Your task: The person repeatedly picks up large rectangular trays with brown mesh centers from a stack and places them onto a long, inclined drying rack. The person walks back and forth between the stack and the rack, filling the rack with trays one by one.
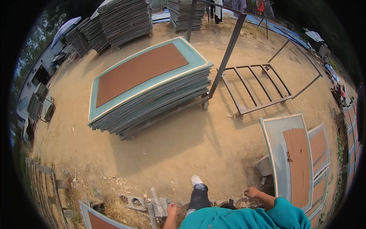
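My left hand (172, 209) hangs low beside my body with its fingers curled in, and nothing shows in it. On the other side, my right hand (251, 192) is held out from my body. Its fingers are loosely bent and a little apart, with nothing visible between them. The thing nearest to it is a large screen frame (273, 147) with teal mesh and a brown sheet (298, 168) on it. The sheet is cracked lengthwise and has a small hole. Ahead stands a stack of similar screens (164, 101), topped by another brown sheet (139, 72).
A wheeled metal rack (259, 87) stands to the right of the stack, whose own cart has a tall post (228, 49). Tall piles of screens (124, 23) line the back. Concrete blocks (136, 202) and straw lie near my feet. More screens lean at the right.
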Demonstrator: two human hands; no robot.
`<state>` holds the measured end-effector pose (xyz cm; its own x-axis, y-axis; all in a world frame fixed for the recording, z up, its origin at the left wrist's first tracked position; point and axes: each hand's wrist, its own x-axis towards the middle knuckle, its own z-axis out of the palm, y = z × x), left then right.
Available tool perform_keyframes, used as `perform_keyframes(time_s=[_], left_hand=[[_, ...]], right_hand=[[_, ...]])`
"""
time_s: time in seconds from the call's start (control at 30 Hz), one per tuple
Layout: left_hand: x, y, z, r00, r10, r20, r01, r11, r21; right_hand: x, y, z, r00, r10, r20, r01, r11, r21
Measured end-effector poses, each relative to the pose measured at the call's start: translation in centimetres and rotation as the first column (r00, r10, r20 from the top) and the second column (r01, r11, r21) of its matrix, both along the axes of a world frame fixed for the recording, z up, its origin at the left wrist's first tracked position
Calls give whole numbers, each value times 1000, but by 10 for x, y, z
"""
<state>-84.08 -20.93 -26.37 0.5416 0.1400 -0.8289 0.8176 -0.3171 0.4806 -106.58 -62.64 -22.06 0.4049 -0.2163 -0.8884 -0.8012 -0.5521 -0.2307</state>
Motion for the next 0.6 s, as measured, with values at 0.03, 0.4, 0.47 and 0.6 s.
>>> perform_keyframes(time_s=[0.03, 0.4, 0.47, 0.6], left_hand=[[35, -24, 24, 997, 23, 71, -18, 998, -66], [230, -115, 72, 995, -68, -78, 65, 997, -35], [251, -112, 77, 998, 24, -59, -24, 1000, 11], [275, -103, 92, 982, 175, -71, -167, 980, 109]], right_hand=[[19, -5, 10, 1000, 12, 15, -12, 1000, 5], [202, -124, 49, 994, -98, 54, 101, 992, -70], [254, -155, 43, 999, 1, 41, 3, 996, -92], [374, -214, -2, 961, 142, 237, -92, 973, -211]])
